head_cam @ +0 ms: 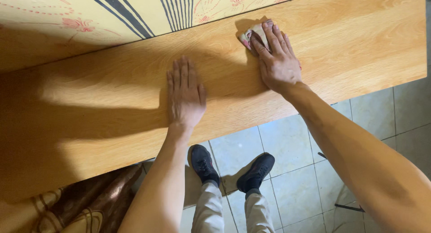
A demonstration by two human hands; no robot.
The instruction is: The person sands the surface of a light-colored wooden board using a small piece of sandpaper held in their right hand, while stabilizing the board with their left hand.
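Board: long light-oak wooden board (341, 44), smooth grain, shadowed at left.
Left hand (185, 93): flat on the board, fingers straight, together, holding nothing.
Right hand (276, 58): fingers spread, pressing a small crumpled pink-and-cream cloth (254, 32) at the board's far edge.

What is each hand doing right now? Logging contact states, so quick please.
Left hand: open, flat on the wooden board, holding nothing.
Right hand: fingers extended, pressing a small cloth onto the board.
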